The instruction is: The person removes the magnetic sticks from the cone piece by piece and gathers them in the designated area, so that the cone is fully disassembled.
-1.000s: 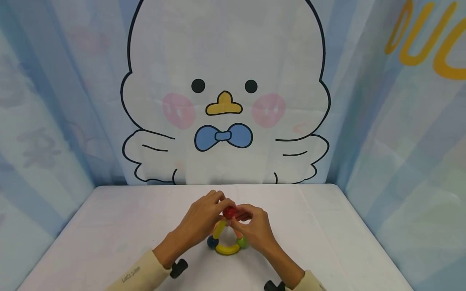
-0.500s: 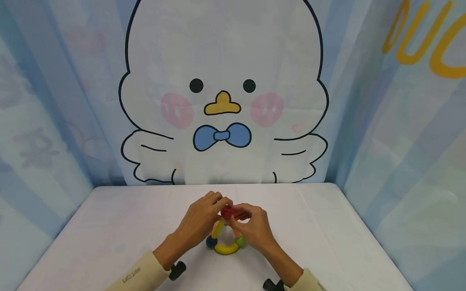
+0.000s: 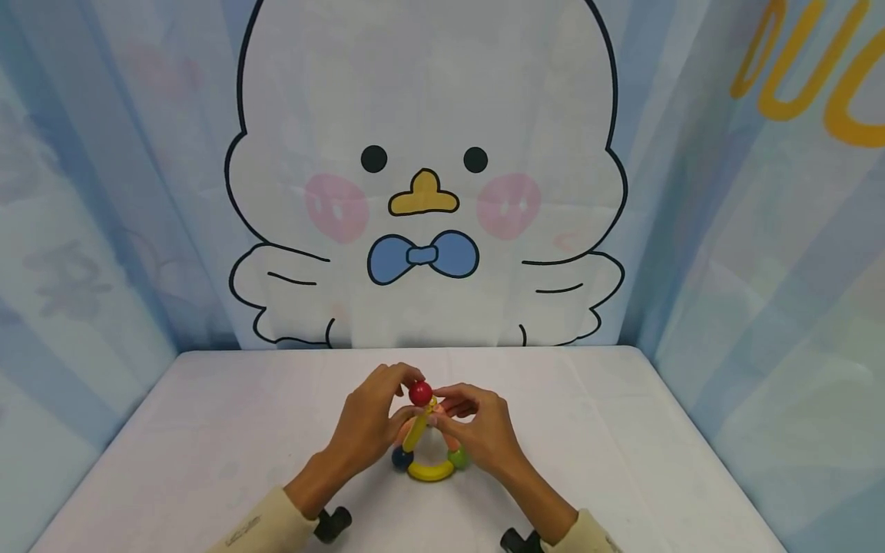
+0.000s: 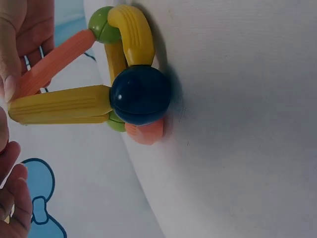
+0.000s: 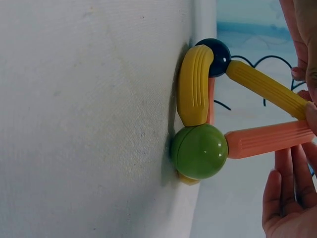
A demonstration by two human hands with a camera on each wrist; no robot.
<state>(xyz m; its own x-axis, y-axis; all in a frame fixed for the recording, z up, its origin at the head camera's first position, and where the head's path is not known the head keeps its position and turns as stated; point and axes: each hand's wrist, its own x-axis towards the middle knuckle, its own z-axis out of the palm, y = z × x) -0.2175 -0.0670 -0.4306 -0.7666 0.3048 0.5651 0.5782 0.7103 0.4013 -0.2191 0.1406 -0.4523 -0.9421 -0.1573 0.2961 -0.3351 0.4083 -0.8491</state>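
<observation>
A frame of ball-and-stick building toy pieces stands on the white table, with a dark blue ball [image 4: 141, 95], a green ball [image 5: 199, 151] and a curved yellow stick [image 3: 430, 472] between them. A straight yellow stick [image 4: 62, 104] and an orange stick [image 5: 267, 140] lean up from these balls and meet at the top. My left hand [image 3: 369, 411] holds a red ball [image 3: 419, 393] above that meeting point, index finger on top and thumb below. My right hand [image 3: 484, 426] pinches the upper stick ends between thumb and fingers. The red ball is outside both wrist views.
The white table [image 3: 263, 430] ends at a hanging cloth [image 3: 429, 100] with a cartoon duck. Patterned blue cloths [image 3: 795, 307] hang at both sides. Black wrist camera mounts [image 3: 334, 524] stick out from the beige sleeves [image 3: 266, 526].
The red ball has risen slightly and moved left, away from the right fingers, with the left hand on it. The right hand stays by the stick ends; the frame has hardly shifted.
</observation>
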